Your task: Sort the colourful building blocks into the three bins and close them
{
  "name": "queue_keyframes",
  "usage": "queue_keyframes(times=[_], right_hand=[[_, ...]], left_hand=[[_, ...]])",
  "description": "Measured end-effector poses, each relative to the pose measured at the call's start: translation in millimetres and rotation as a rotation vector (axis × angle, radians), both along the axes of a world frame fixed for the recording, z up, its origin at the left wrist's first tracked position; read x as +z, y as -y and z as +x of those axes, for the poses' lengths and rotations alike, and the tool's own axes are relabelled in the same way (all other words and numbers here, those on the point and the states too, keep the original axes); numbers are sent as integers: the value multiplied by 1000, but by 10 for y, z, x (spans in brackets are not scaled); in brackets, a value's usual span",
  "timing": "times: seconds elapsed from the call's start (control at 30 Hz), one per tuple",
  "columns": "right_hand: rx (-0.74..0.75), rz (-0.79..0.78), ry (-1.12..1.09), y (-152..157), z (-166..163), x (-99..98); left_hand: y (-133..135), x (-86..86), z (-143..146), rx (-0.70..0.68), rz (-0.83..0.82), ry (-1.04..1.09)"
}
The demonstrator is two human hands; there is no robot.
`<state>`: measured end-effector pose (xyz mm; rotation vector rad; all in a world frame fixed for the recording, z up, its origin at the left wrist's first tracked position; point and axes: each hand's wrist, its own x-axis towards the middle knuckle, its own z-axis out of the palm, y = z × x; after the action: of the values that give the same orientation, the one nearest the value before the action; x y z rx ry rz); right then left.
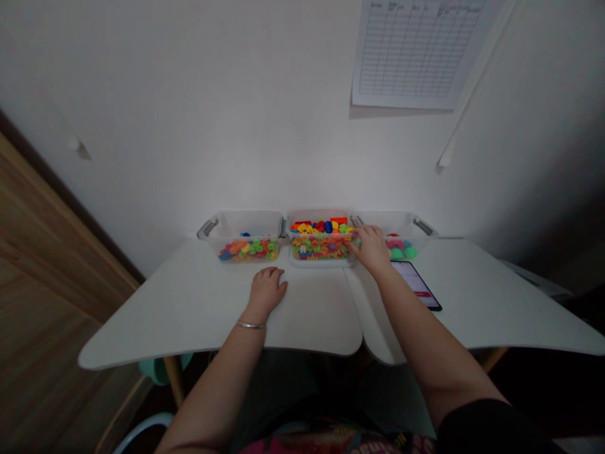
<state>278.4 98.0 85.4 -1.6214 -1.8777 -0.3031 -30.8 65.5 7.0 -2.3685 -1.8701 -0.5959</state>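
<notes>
Three clear plastic bins stand in a row against the wall. The left bin (222, 228) and the middle bin (312, 216) hold several small coloured plastic pieces; the right bin (410, 222) holds green and pink rounded pieces. My right hand (373, 247) reaches to the gap between the middle and right bins, fingers curled at the middle bin's right wall; what they grip is hidden. My left hand (266, 291), a bangle on its wrist, rests on the white table (189, 302) in front of the left bin, fingers curled under and holding nothing visible.
A phone (423, 287) with a lit screen lies on the table just right of my right forearm. The table is two white tops meeting at a seam. A printed chart (416, 50) hangs on the wall. A wooden panel (42, 265) stands at the left.
</notes>
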Motion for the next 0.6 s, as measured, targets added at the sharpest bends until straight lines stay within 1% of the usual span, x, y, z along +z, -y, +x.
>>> queue_keyframes(times=[0.17,0.33,0.47,0.6], right_hand=[[55,-49,4,-207,38,2],[117,-25,-132,-299,83,-39],[104,47,-241,-234,77,-30],[150,133,-261,-34,59,34]], left_hand=[[-12,-13,-5,0,-1,29],[-5,-13,-8,-1,2,48],[-11,-22,-28,-14,12,79],[-40,-37,-51,-31,14,152]])
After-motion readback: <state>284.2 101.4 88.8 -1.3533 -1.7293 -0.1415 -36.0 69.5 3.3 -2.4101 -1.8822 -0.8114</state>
